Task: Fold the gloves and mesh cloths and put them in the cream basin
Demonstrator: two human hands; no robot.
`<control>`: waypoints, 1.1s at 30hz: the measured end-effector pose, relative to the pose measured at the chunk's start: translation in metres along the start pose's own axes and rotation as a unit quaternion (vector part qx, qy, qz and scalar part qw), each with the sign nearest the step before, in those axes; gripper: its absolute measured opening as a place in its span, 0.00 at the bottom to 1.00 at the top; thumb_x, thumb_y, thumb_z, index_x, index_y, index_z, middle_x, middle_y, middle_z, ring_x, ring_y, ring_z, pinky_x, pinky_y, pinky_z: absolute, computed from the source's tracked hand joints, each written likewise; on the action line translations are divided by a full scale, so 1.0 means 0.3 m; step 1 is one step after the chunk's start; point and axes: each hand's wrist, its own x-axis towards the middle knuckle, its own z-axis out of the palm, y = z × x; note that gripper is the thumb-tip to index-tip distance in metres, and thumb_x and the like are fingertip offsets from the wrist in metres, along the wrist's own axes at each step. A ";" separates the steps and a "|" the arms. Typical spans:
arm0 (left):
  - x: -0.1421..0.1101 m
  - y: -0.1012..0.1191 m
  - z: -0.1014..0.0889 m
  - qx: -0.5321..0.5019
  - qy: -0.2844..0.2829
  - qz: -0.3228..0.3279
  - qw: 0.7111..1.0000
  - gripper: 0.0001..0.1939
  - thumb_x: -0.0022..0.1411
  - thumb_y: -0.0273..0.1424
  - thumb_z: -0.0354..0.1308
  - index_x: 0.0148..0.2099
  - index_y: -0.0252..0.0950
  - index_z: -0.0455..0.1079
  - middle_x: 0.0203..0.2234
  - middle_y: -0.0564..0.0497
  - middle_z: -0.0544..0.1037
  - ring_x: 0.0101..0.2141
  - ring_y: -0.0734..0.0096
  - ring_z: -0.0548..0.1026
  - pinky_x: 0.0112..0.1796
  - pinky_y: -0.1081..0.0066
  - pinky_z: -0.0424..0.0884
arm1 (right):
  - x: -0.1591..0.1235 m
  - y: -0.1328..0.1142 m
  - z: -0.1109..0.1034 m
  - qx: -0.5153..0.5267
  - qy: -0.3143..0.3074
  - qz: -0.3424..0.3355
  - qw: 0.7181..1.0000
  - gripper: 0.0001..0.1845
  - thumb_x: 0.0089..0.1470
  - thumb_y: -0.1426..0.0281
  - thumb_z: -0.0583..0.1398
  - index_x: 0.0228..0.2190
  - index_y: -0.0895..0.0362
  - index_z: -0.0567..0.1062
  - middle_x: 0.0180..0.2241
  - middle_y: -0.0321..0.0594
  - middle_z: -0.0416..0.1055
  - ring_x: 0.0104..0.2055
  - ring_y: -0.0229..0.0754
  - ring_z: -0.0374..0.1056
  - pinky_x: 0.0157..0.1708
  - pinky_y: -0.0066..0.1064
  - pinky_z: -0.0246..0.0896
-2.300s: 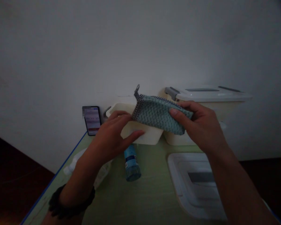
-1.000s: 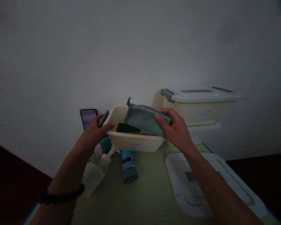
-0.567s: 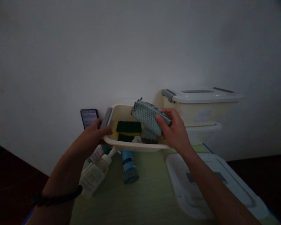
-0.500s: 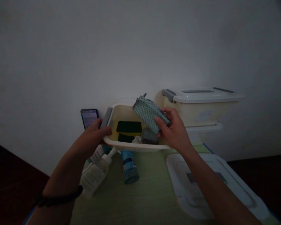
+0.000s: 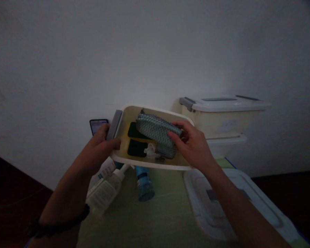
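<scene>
My left hand [image 5: 100,146] grips the left end of a cream plastic bin [image 5: 150,163] by its grey handle and tilts the bin toward me above the table. My right hand [image 5: 192,144] reaches inside the bin, closed on a folded teal knitted cloth [image 5: 155,129] with a dark checked edge. Beneath that cloth lie two dark green sponges [image 5: 136,147], a grey cloth [image 5: 165,151] and a small white crumpled item [image 5: 150,150].
A phone [image 5: 98,124] leans on the wall at left. A pump bottle [image 5: 104,193] and a blue tube [image 5: 144,184] lie on the green table [image 5: 155,220]. A loose white lid [image 5: 222,206] lies at right. Two lidded cream boxes [image 5: 222,119] stand stacked behind.
My left hand took hold of the bin's handle and tipped the bin toward me. My right hand brought the teal cloth down from above the bin into it.
</scene>
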 end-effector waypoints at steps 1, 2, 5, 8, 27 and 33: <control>-0.001 0.004 0.001 0.012 0.001 0.001 1.000 0.18 0.48 0.27 0.54 0.44 0.36 0.61 0.30 0.53 0.70 0.29 0.67 0.71 0.26 0.71 0.67 | 0.000 0.003 0.001 0.005 0.004 0.003 1.000 0.14 0.55 0.65 0.57 0.44 0.54 0.69 0.32 0.38 0.72 0.26 0.38 0.67 0.26 0.33 0.65; -0.001 0.006 0.001 0.023 0.004 0.001 1.000 0.18 0.48 0.27 0.54 0.43 0.36 0.61 0.30 0.53 0.70 0.29 0.67 0.70 0.26 0.71 0.66 | 0.000 0.006 0.001 0.008 0.009 0.004 1.000 0.15 0.55 0.65 0.57 0.45 0.54 0.69 0.34 0.40 0.73 0.28 0.39 0.68 0.27 0.34 0.65; 0.003 0.006 -0.003 0.056 0.015 0.005 0.998 0.17 0.49 0.29 0.54 0.43 0.36 0.62 0.30 0.52 0.69 0.30 0.66 0.70 0.26 0.70 0.65 | 0.003 0.008 0.000 -0.001 0.031 -0.006 1.000 0.17 0.54 0.68 0.56 0.46 0.54 0.69 0.41 0.43 0.72 0.35 0.44 0.69 0.32 0.37 0.66; 0.010 -0.008 -0.010 0.059 0.018 0.005 0.998 0.16 0.50 0.31 0.55 0.43 0.35 0.63 0.31 0.50 0.70 0.30 0.65 0.70 0.26 0.69 0.65 | 0.009 0.002 -0.007 -0.021 0.054 -0.024 0.998 0.14 0.52 0.71 0.56 0.43 0.56 0.71 0.41 0.44 0.72 0.39 0.46 0.68 0.35 0.38 0.65; 0.048 -0.038 0.009 0.136 0.072 -0.022 0.988 0.23 0.51 0.40 0.57 0.46 0.32 0.63 0.37 0.43 0.72 0.30 0.62 0.74 0.24 0.66 0.72 | 0.010 0.056 0.022 0.018 0.020 -0.026 0.999 0.11 0.54 0.67 0.57 0.40 0.57 0.70 0.38 0.42 0.71 0.40 0.44 0.66 0.36 0.35 0.62; 0.028 -0.037 0.050 0.329 0.140 0.254 0.899 0.27 0.51 0.30 0.60 0.55 0.32 0.64 0.53 0.38 0.66 0.56 0.50 0.61 0.56 0.50 0.58 | 0.010 0.046 0.011 0.015 0.000 -0.047 0.999 0.10 0.55 0.68 0.57 0.40 0.56 0.70 0.37 0.42 0.70 0.40 0.44 0.66 0.38 0.36 0.61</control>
